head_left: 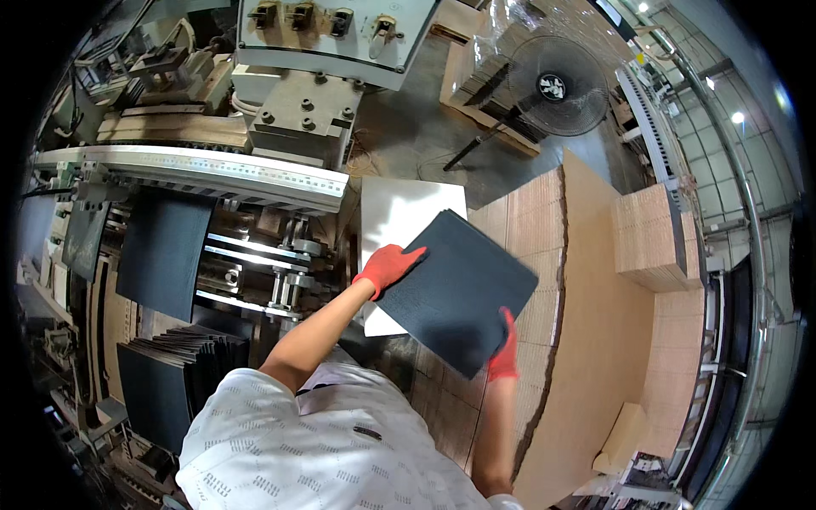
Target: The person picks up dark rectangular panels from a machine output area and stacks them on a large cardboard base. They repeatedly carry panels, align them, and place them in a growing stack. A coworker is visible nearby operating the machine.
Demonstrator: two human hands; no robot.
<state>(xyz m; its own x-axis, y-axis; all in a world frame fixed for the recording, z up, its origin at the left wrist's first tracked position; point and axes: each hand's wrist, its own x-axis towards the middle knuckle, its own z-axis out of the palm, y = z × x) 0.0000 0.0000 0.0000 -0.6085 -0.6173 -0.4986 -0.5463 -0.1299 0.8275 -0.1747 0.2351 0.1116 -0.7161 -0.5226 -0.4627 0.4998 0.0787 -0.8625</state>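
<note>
Both hands in orange-red gloves hold one stack of dark sheets (455,289), tilted like a diamond, above a white board (399,221) & the cardboard stacks (544,255). Left hand (387,268) lies on the stack's upper-left edge, fingers spread flat over the top face, thumb side toward the white board; it's pressing/gripping the edge, not clenched. Right hand (504,353) closed on the lower-right edge near the bottom corner, fingers curled over the top, thumb hidden under. Stack is off any surface, held betw. the two hands, w/ its upper corner over the white board & its right corner over the cardboard. Person wears a white patterned shirt (289,442), forearms bare. Left of the hands: a machine (280,110) w/ a long metal rail (195,170) marked like a ruler, and a dark sheet (161,251) hanging just under it over steel rollers (255,272). Lower left, a fanned pile of more dark sheets (178,365), well apart from the hands. Right side: big brown cardboard sheets (595,340) & another cardboard block (650,238). Top right, a black fan (557,85) on the floor, near a pallet (476,93).
</note>
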